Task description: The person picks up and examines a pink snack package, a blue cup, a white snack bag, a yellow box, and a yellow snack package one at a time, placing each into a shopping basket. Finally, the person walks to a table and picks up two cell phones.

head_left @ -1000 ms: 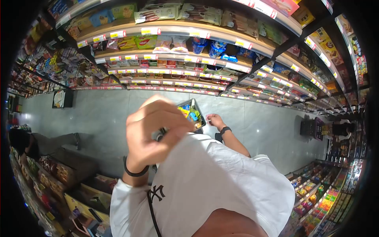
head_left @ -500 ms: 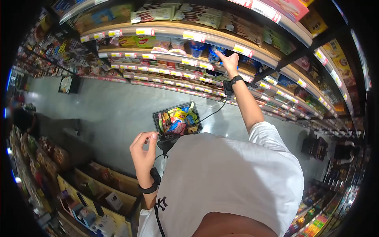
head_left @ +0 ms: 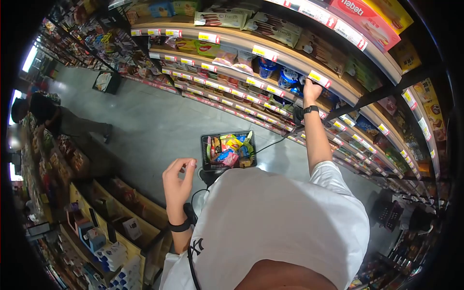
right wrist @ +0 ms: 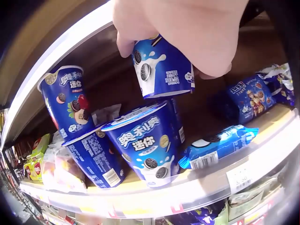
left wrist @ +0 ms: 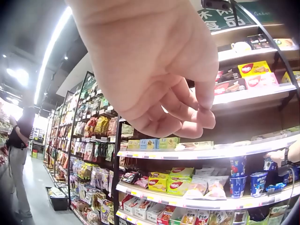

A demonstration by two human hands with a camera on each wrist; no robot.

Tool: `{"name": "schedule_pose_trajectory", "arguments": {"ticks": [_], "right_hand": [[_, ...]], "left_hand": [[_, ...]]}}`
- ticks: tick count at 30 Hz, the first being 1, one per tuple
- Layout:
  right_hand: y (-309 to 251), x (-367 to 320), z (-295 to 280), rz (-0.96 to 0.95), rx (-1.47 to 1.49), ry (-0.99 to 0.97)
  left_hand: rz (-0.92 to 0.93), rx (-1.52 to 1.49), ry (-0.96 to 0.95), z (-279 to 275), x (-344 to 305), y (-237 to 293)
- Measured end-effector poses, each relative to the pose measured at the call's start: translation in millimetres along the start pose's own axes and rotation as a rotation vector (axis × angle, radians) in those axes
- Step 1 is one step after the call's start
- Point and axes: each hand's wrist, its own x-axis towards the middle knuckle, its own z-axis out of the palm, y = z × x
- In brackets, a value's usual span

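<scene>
- Up it has gone, the right hand (head_left: 312,92): a second ago low beside a rectangular black plastic basket (head_left: 207,164), now in at a wooden shelf (right wrist: 211,185).
- Down, meanwhile, has come the left hand (head_left: 178,183), then blurred and large before the head camera, now out to the person's left, near the basket.
- Right thumb and fingers curl round the upper part of a blue-and-white printed cup (right wrist: 161,70), parted by roughly its width. It's held!
- That cup hangs tilted, lower end just above the white lid of a blue tapered cup (right wrist: 143,147) standing on the shelf; whether they touch, I can't tell.
- Beside them, a tall blue cup with fruit pictures (right wrist: 70,101) leans on top of a dark blue barcoded cup (right wrist: 96,159).
- Lying to the other side: a shiny blue packet (right wrist: 218,147), with a dark blue bag (right wrist: 248,103) farther along.
- Left fingers bend loosely, thumb close to the fingertips, and they hold nothing.
- Colourful snack packets (head_left: 232,144) fill the basket on the grey floor (head_left: 145,125).
</scene>
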Motion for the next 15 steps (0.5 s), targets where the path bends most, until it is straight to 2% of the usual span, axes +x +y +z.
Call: {"name": "schedule_pose_trajectory", "arguments": {"ticks": [1,2,4,6,8,11,14,15], "right_hand": [[-2.8,-1.7,-8.8,-0.078,0.026,0.041],[-2.2,-11.8,-21.6,0.011,-0.003,0.132],[8.1,-25.0,-44.0,0.143,-0.073,0.118],[7.0,-52.1,-69.6,0.232,0.128,-0.014],[18.8,-78.8,-97.4,0.252,-0.027,-0.086],[32.7,-129.0,-131.9,0.373,0.103,-0.239],[0.6,-182.5,-158.9,0.514,0.084,-0.406],[-11.1,-197.1,-165.3,0.506,0.094,-0.496]], "left_hand": [[0.013,0.001,-0.017,1.2,2.6,0.3],[0.026,0.002,-0.035,3.1,5.6,0.3],[0.051,0.007,-0.074,8.6,11.2,-1.0],[0.075,0.016,-0.116,16.8,17.3,-4.1],[0.081,0.003,-0.183,25.7,21.8,-3.9],[0.080,-0.028,-0.275,39.0,27.4,-1.1],[0.089,-0.037,-0.376,47.7,33.8,1.0],[0.098,-0.033,-0.411,48.6,36.4,0.7]]}}
